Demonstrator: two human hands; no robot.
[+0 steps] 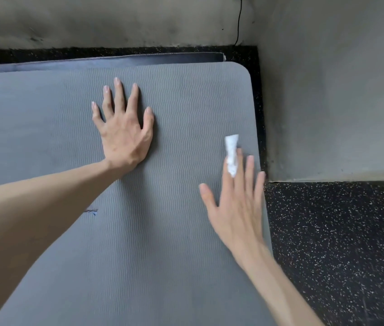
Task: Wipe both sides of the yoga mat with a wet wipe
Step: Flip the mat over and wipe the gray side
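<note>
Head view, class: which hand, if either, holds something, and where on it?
The right hand holds the wet wipe by its near end, between straight fingers. The left hand lies flat on the yoga mat, holding nothing.

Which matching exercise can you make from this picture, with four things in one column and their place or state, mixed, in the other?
Things:
1. left hand
2. right hand
3. wipe
4. cable

Place or state:
A. hangs down the wall
B. flat on the mat, fingers spread
C. white, crumpled, between two fingers
D. near the mat's right edge, fingers straight

Pairs: 1-B, 2-D, 3-C, 4-A
</note>
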